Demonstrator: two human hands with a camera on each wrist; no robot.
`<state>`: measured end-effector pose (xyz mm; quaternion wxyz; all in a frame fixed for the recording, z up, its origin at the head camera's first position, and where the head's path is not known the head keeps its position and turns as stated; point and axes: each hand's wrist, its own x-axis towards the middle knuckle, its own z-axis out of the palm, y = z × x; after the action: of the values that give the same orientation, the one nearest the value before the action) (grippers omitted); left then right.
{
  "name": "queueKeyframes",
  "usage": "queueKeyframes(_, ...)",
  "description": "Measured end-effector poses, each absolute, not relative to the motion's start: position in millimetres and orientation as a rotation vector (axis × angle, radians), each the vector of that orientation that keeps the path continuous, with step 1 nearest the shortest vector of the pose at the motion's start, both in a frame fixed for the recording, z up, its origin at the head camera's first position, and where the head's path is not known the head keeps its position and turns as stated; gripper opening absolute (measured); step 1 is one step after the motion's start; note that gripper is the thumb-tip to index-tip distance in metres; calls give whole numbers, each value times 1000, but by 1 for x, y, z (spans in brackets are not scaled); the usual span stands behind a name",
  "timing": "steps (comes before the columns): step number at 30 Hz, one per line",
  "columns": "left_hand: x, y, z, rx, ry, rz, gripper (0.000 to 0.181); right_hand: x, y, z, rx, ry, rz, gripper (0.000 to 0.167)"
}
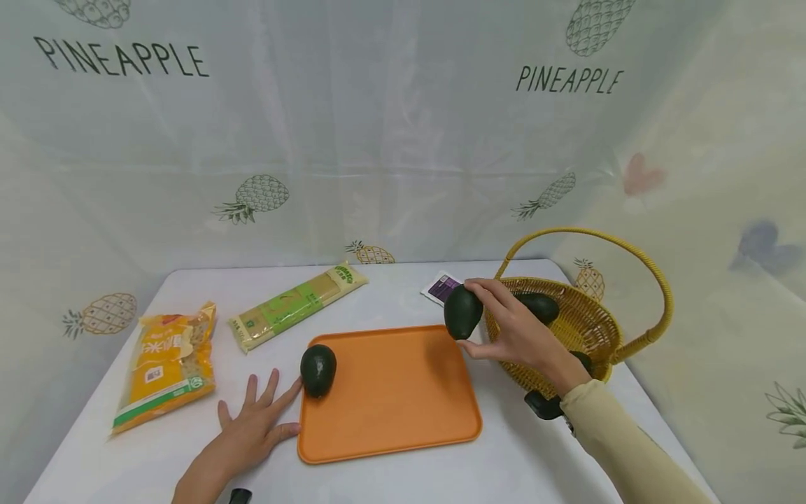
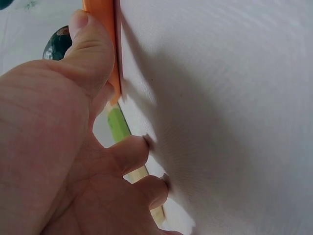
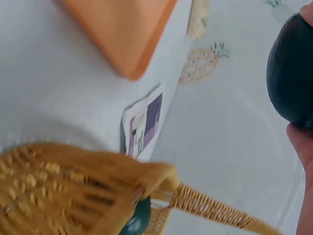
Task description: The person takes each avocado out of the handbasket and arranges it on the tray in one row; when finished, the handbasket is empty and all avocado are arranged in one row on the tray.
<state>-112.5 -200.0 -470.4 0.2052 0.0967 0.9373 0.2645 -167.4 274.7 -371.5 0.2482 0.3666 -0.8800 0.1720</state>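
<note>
Between the thumb and fingers of my right hand [image 1: 513, 327] is a dark green avocado [image 1: 462, 312], held in the air near the tray's far right corner. In the right wrist view this avocado [image 3: 293, 71] shows at the right edge. My left hand [image 1: 252, 423] lies spread on the table, with thumb and index finger touching the left edge of the orange tray [image 1: 390, 399]. Another avocado [image 1: 317, 370] sits on the tray's left side. Beside my right forearm stands a yellow wicker basket [image 1: 588, 322] with more avocados [image 1: 540, 306] inside, partly hidden by the arm.
An orange-yellow food bag [image 1: 170, 367] lies at the left of the table. Behind the tray lies a long green-and-tan noodle packet [image 1: 299, 306]. A small white-and-purple packet [image 1: 439, 288] lies left of the basket, whose tall handle [image 1: 661, 294] arches upward.
</note>
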Motion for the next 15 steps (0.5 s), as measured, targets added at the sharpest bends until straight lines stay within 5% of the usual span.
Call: queueKeyframes(15,-112,-198,-469,258,2628,709,89,-187,224,-368,1232,-2333,517,92)
